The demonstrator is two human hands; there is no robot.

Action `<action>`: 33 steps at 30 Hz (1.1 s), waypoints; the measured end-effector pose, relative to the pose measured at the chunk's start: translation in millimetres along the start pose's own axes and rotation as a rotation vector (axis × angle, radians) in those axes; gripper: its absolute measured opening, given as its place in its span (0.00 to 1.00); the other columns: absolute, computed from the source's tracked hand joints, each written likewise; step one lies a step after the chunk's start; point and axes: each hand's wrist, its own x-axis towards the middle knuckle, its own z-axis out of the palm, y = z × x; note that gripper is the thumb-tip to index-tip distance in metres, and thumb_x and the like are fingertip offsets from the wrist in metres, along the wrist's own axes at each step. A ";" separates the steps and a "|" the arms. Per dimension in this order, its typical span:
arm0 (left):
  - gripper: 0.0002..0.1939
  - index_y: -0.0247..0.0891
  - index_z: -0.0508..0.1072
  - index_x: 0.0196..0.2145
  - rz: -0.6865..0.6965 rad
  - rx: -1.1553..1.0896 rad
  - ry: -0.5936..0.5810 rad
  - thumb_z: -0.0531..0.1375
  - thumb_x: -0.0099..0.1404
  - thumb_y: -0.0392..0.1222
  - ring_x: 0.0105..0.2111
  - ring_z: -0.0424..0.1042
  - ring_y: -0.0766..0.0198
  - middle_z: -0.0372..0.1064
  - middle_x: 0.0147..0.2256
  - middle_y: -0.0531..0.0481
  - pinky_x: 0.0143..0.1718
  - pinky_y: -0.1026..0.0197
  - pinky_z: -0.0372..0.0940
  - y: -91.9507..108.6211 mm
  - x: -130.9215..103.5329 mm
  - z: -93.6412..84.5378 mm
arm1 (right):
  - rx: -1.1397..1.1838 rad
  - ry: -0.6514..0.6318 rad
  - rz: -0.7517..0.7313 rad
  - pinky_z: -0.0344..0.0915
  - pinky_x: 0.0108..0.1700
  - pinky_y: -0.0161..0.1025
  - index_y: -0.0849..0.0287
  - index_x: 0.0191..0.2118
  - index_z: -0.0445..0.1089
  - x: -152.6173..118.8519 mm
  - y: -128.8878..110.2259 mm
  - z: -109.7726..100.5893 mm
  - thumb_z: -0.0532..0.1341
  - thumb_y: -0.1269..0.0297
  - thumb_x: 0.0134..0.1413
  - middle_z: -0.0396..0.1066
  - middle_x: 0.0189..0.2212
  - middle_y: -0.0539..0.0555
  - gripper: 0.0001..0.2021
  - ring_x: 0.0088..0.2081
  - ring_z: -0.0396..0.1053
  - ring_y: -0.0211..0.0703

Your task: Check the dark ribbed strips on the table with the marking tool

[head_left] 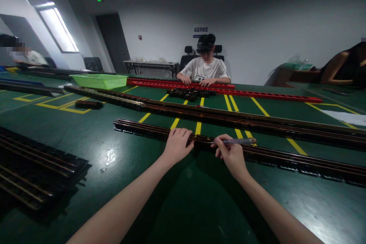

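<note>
Head view: right hand (230, 151) grips a pen (238, 141); left hand (177, 145) holds and partly hides a dark rail (143, 128).

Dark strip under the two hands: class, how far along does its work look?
Done: the dark strip is laid out; finished spots are too small to tell. In hand: the right hand holds a pen-like tool at it; the left hand rests on it. Left: perhaps more of it; the stack could be waiting or finished.
</note>
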 end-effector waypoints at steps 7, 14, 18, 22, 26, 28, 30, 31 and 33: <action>0.15 0.38 0.68 0.47 -0.008 0.003 -0.007 0.53 0.65 0.45 0.49 0.66 0.57 0.70 0.46 0.48 0.54 0.50 0.56 0.9 -1.0 -0.3 | -0.011 0.026 -0.014 0.60 0.18 0.33 0.59 0.29 0.67 -1.4 -3.1 1.1 0.57 0.50 0.55 0.74 0.23 0.54 0.16 0.17 0.66 0.37; 0.15 0.38 0.68 0.48 -0.004 -0.001 -0.007 0.53 0.65 0.45 0.49 0.66 0.57 0.70 0.46 0.48 0.54 0.50 0.56 0.4 -0.8 -0.6 | -0.019 -0.002 -0.007 0.61 0.19 0.34 0.59 0.30 0.67 -1.5 -3.2 -0.2 0.57 0.51 0.56 0.73 0.23 0.54 0.15 0.18 0.66 0.37; 0.15 0.38 0.68 0.47 -0.005 0.001 -0.009 0.53 0.65 0.45 0.48 0.65 0.57 0.70 0.46 0.47 0.54 0.50 0.56 0.8 -0.1 -1.3 | -0.020 -0.007 -0.010 0.61 0.19 0.33 0.59 0.30 0.66 -0.7 -1.9 0.2 0.57 0.52 0.56 0.74 0.25 0.54 0.14 0.18 0.66 0.37; 0.15 0.38 0.68 0.47 -0.006 0.009 -0.013 0.53 0.65 0.45 0.48 0.66 0.57 0.70 0.46 0.47 0.54 0.50 0.56 1.9 0.0 -2.0 | -0.005 0.012 -0.007 0.59 0.18 0.33 0.59 0.29 0.66 -0.6 -2.7 1.1 0.57 0.51 0.56 0.74 0.24 0.54 0.15 0.17 0.65 0.36; 0.16 0.37 0.68 0.48 -0.008 0.003 -0.015 0.52 0.65 0.45 0.49 0.65 0.57 0.70 0.46 0.47 0.54 0.50 0.56 1.7 -0.8 -1.9 | -0.001 0.006 -0.007 0.60 0.18 0.33 0.59 0.29 0.66 -1.7 -4.3 0.7 0.58 0.50 0.55 0.74 0.24 0.54 0.16 0.17 0.65 0.36; 0.16 0.37 0.68 0.48 -0.007 0.001 -0.017 0.53 0.65 0.45 0.49 0.65 0.57 0.70 0.47 0.47 0.55 0.50 0.56 1.4 -0.9 -1.9 | -0.006 0.004 -0.009 0.60 0.18 0.33 0.59 0.30 0.66 -2.1 -4.4 0.2 0.58 0.49 0.55 0.74 0.24 0.55 0.16 0.17 0.66 0.37; 0.15 0.38 0.68 0.48 -0.006 -0.001 -0.019 0.53 0.65 0.44 0.49 0.66 0.58 0.70 0.47 0.47 0.55 0.50 0.56 1.2 -0.6 -2.1 | -0.013 0.011 -0.013 0.61 0.18 0.33 0.59 0.30 0.67 -2.3 -4.1 -0.3 0.57 0.49 0.55 0.74 0.24 0.55 0.16 0.18 0.66 0.37; 0.15 0.38 0.68 0.47 -0.006 -0.001 -0.020 0.53 0.65 0.44 0.49 0.66 0.58 0.70 0.47 0.47 0.55 0.50 0.56 1.2 -0.4 -2.2 | -0.016 0.009 -0.014 0.61 0.18 0.33 0.59 0.30 0.67 -2.2 -3.8 -0.5 0.57 0.49 0.55 0.74 0.24 0.55 0.16 0.18 0.66 0.37; 0.15 0.38 0.68 0.47 -0.006 -0.002 -0.022 0.53 0.65 0.44 0.49 0.66 0.58 0.70 0.47 0.47 0.55 0.50 0.56 1.2 0.0 -2.3 | -0.020 -0.001 -0.012 0.60 0.19 0.33 0.59 0.30 0.67 -1.9 -3.3 -0.8 0.57 0.50 0.55 0.74 0.24 0.54 0.16 0.18 0.66 0.37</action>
